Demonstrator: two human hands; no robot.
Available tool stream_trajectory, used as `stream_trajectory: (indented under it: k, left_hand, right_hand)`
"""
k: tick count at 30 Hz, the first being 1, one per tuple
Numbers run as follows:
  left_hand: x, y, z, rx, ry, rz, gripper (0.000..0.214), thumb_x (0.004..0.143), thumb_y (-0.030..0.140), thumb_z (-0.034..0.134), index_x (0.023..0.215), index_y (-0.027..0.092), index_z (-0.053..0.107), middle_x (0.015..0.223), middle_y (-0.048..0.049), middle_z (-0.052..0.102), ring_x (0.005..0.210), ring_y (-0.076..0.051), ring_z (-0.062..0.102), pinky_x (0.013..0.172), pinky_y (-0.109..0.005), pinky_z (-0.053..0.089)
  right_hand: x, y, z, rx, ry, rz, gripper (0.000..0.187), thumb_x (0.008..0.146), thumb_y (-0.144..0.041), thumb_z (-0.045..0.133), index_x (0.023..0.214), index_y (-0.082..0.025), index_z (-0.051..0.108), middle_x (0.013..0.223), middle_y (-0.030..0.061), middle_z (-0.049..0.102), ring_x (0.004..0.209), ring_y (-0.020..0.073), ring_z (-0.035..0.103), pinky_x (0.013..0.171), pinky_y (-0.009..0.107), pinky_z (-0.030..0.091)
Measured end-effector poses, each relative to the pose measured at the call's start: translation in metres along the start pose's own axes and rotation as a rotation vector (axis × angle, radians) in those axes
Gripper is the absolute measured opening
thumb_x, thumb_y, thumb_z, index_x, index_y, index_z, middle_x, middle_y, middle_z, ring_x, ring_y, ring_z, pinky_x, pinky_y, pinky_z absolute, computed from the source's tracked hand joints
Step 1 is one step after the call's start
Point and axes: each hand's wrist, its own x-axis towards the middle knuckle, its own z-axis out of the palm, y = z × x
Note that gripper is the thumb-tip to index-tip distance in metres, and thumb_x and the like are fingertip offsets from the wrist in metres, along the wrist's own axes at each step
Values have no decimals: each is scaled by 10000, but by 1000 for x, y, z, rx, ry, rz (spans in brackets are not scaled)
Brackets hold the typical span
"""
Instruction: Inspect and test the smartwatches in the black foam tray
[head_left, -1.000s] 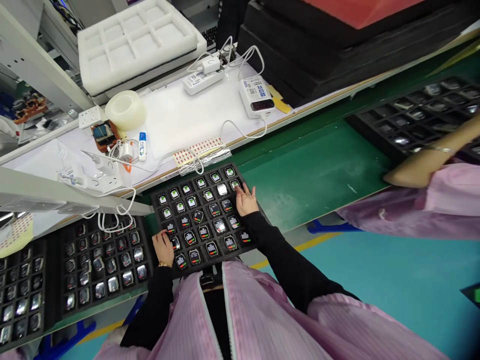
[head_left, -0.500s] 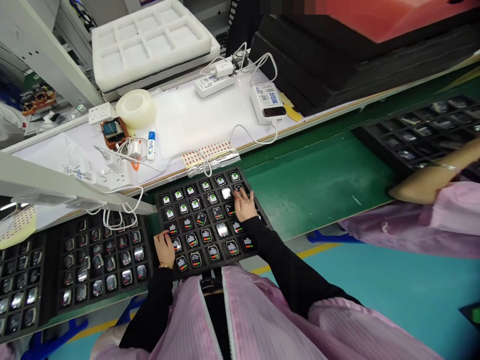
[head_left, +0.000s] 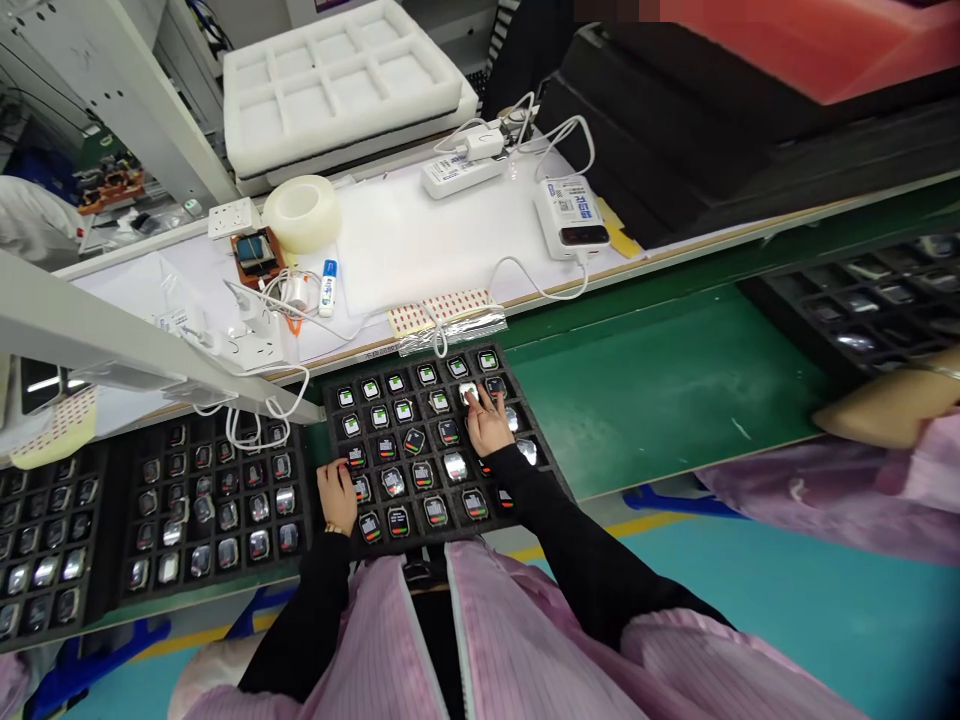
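Leaning over a black foam tray [head_left: 416,513] of watch-like devices, with the right hand [head_left: 489,425] loosely spread above the rows and a fingertip laid on a bright-lit device [head_left: 464,389] in the second row from the back; not visibly pinching anything. Steadying the tray's left side with the left hand [head_left: 336,497], fingers bent over the rim, too hidden underneath to show whether pinching or merely resting. Most at risk, in all likelihood, from the black sleeve [head_left: 570,530] behind the right hand, crossing low over the front cells and apt to drag a device out of line. Liable, too, to a stray touch on the wrong screen, given pockets so closely packed under the right hand. Possibly prone to shifting under uneven pressure, lying near the close edge of the green surface [head_left: 637,380]. Conceivably exposed to a snag on the white cable [head_left: 442,350] drooping beyond the right hand at the tray's back rim. Matte and grainy in the foam, cut into squarish pockets; glossy and round-cornered in the devices, including a skewed device [head_left: 413,441] left of the right hand. Crinkled and silvery in the foil strip [head_left: 465,332] just beyond the right hand; translucent and ring-shaped in the tape roll [head_left: 322,225] well beyond the left hand; soft, white and gridded in the foam block [head_left: 345,70] farther off.
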Motion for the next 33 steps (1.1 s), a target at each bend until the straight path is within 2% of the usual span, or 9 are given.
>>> stream_trajectory:
  k: [2,8,14,21,28,33]
  left_hand:
    - [0,-1,0,-6,-1,-6,332,968,307,327,1049,170,619,1007,-118,500,1011,-260,531,953,-444,432]
    - [-1,1,-1,-25,-2,-19,334,972,310,321,1048,168,614,1002,-115,491,1008,-261,530,946,-453,435]
    - [-2,3,-2,-43,-2,-19,323,972,291,318,1037,171,611,1004,-115,504,1023,-259,528,952,-445,433]
    - [-4,1,-1,-75,9,-26,336,980,286,295,1031,179,609,1001,-108,506,1007,-246,540,947,-431,440]
    - [-5,0,-1,-98,11,-32,351,988,289,279,1016,174,610,990,-102,507,967,-230,547,916,-421,457]
    - [-8,2,-2,-84,17,-28,360,993,276,268,1019,172,612,996,-108,522,974,-223,547,912,-406,459]
  right_hand:
    - [-2,-4,1,27,5,-10,466,944,-161,269,1306,-44,539,1248,158,596,1368,271,329,1152,575,159]
    - [-3,-26,10,72,-98,-122,472,954,-164,249,1294,-45,554,1239,141,606,1369,257,332,1171,542,157]
    - [6,-35,14,22,-184,-117,467,948,-160,270,1320,-49,530,1265,148,588,1391,271,283,1163,547,171]
    - [12,-42,12,68,-128,-139,477,954,-162,247,1324,-82,538,1277,120,584,1372,262,327,1170,551,159]
    - [17,-73,26,141,-221,-272,491,969,-191,224,1322,-77,546,1276,113,586,1370,262,331,1155,576,196]
    - [16,-84,33,121,-266,-360,474,965,-174,253,1310,-62,558,1264,126,592,1394,249,281,1178,556,171]
